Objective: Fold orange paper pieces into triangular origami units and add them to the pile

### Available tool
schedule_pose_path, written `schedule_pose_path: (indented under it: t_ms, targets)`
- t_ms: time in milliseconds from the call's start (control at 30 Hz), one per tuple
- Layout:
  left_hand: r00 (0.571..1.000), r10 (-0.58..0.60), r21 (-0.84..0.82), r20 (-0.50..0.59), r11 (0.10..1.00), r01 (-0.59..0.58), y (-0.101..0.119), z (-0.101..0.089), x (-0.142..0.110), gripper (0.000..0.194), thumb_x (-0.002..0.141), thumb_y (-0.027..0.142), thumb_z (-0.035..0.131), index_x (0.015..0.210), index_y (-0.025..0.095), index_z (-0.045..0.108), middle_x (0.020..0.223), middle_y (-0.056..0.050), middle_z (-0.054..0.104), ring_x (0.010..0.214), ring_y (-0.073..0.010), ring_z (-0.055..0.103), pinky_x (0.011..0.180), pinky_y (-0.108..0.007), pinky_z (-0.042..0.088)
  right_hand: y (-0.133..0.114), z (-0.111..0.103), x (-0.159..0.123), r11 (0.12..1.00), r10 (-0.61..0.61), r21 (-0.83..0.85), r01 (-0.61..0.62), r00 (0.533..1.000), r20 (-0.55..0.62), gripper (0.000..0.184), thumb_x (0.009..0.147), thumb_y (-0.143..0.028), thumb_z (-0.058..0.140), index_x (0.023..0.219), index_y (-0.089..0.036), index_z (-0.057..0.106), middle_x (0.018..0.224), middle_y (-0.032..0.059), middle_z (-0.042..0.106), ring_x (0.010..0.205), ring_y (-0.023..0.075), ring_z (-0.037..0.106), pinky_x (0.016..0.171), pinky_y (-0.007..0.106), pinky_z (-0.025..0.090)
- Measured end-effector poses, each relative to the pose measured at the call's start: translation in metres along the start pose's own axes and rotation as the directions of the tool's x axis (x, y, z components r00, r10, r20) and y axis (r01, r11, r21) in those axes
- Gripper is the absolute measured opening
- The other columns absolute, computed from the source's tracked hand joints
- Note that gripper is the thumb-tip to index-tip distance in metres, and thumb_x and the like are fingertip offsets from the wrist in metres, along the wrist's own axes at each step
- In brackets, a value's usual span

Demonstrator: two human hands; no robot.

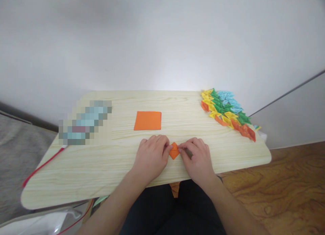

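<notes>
A small folded orange paper piece (174, 151) lies near the front of the light wooden table (101, 160). My left hand (151, 156) pinches its left side with curled fingers. My right hand (196, 156) pinches its right side, fingers also curled. Both hands rest on the tabletop, almost touching each other across the piece. Behind them a flat stack of square orange paper (148, 120) lies on the table.
A pile of several folded paper pieces (225, 110) in yellow, green, light blue and orange covers the table's far right corner. A blurred object (85, 121) sits at the left, with a red cord (43, 165) running off the edge. White wall behind, wooden floor at right.
</notes>
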State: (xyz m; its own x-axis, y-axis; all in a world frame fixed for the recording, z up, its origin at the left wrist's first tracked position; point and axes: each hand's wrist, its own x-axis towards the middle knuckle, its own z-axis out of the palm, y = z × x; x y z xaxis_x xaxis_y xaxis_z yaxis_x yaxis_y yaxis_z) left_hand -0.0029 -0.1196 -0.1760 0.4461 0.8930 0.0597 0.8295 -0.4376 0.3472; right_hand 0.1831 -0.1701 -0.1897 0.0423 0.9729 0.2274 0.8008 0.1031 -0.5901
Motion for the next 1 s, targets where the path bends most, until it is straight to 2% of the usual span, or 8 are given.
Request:
schedule_pose_path:
  t_ms: [200,300,367,467,600,767,1000]
  targets:
    - [0.999,0.049,-0.053,-0.018,0.997,-0.050,-0.009,0.002,-0.005,0.013,0.104,0.028,0.051,0.101,0.024,0.063,0.098,-0.002,0.070,0.097,-0.0240,0.061,0.080,-0.039,0.036,0.002,0.002,0.000,1.000,-0.015,0.007,0.015,1.000,-0.016,0.007,0.096,-0.024,0.070,0.096,-0.028,0.076,0.095,0.0025,0.068,0.096,0.0242,0.060,0.088,0.040,0.042]
    - [0.996,0.075,-0.063,-0.038,0.995,-0.077,-0.010,0.002,-0.007,0.021,0.105,0.026,0.049,0.118,0.029,0.066,0.105,-0.002,0.070,0.101,-0.0236,0.060,0.081,-0.039,0.036,0.002,0.003,-0.001,1.000,-0.017,0.002,0.017,1.000,-0.020,0.007,0.095,-0.023,0.070,0.096,-0.028,0.075,0.095,0.0021,0.068,0.097,0.0241,0.060,0.087,0.040,0.041]
    - [0.993,0.110,-0.054,-0.038,0.992,-0.112,-0.010,0.001,-0.007,0.030,0.104,0.023,0.050,0.126,0.036,0.066,0.100,-0.001,0.069,0.099,-0.0234,0.059,0.080,-0.038,0.036,0.002,0.003,-0.001,1.000,-0.022,-0.010,0.022,0.999,-0.023,0.007,0.095,-0.023,0.070,0.095,-0.028,0.075,0.095,0.0021,0.068,0.097,0.0243,0.060,0.086,0.040,0.041]
    - [0.989,0.143,-0.042,-0.047,0.988,-0.145,-0.010,0.002,-0.007,0.033,0.102,0.021,0.054,0.122,0.039,0.072,0.091,-0.002,0.065,0.094,-0.0232,0.057,0.077,-0.038,0.035,0.001,0.005,-0.001,0.999,-0.030,-0.038,0.028,0.999,-0.034,0.006,0.094,-0.023,0.071,0.094,-0.027,0.075,0.095,0.0023,0.068,0.097,0.0242,0.060,0.086,0.039,0.041]
    - [0.987,0.133,-0.059,-0.093,0.989,-0.139,-0.012,0.005,-0.007,0.032,0.099,0.022,0.058,0.117,0.040,0.077,0.089,-0.002,0.064,0.093,-0.0225,0.057,0.077,-0.038,0.035,-0.002,0.006,0.002,0.998,-0.021,-0.066,0.018,0.998,-0.053,0.004,0.093,-0.025,0.073,0.090,-0.027,0.074,0.094,0.0021,0.068,0.097,0.0237,0.060,0.086,0.038,0.040]
    - [0.986,0.093,-0.071,-0.136,0.992,-0.104,-0.017,0.008,-0.005,0.024,0.100,0.031,0.061,0.114,0.039,0.079,0.089,-0.003,0.065,0.094,-0.0227,0.058,0.079,-0.039,0.037,-0.009,0.004,0.006,0.995,0.005,-0.103,-0.011,0.999,-0.052,0.016,0.091,-0.039,0.076,0.084,-0.026,0.072,0.092,0.0022,0.067,0.097,0.0242,0.059,0.083,0.037,0.036]
    - [0.987,0.076,-0.079,-0.139,0.993,-0.088,-0.015,0.007,-0.006,0.023,0.101,0.033,0.060,0.113,0.036,0.080,0.092,-0.003,0.068,0.096,-0.0227,0.059,0.080,-0.039,0.039,-0.009,0.008,0.013,0.993,0.022,-0.118,-0.027,0.999,-0.044,0.015,0.088,-0.036,0.078,0.082,-0.025,0.070,0.091,0.0023,0.068,0.097,0.0246,0.058,0.083,0.037,0.033]
